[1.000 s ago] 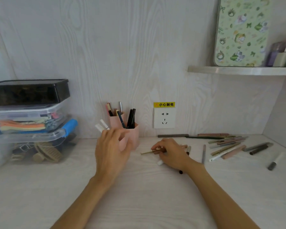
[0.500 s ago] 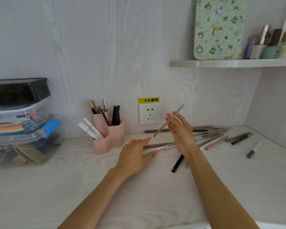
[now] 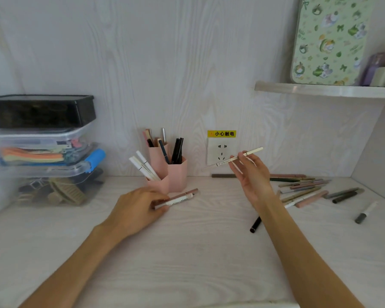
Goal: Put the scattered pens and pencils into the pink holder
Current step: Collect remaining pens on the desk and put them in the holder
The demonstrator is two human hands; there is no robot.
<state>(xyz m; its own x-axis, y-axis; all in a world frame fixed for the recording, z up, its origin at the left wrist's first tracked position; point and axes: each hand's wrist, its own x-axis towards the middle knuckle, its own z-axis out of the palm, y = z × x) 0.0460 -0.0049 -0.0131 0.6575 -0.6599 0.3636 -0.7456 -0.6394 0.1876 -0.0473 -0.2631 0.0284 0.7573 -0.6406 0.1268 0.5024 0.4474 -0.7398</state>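
Observation:
The pink holder (image 3: 176,174) stands against the back wall with several pens upright or leaning in its compartments. My left hand (image 3: 136,210) lies on the desk just in front of it, fingers curled round two pens (image 3: 180,197), one brown and one white. My right hand (image 3: 251,176) is raised to the right of the holder and pinches a thin cream pen (image 3: 238,157) held almost level in the air. Several scattered pens (image 3: 302,187) lie along the back right of the desk. A black pen (image 3: 255,224) lies beside my right forearm.
Stacked clear storage boxes (image 3: 42,152) with a black box on top fill the left side. A wall socket (image 3: 219,152) with a yellow label sits behind my right hand. A shelf (image 3: 325,91) at upper right carries a green patterned tin and small bottles. A grey-capped marker (image 3: 365,213) lies far right.
My left hand has closed on the brown and white pens and drawn them left toward the holder. My right hand has tilted the cream pen from steep to nearly level.

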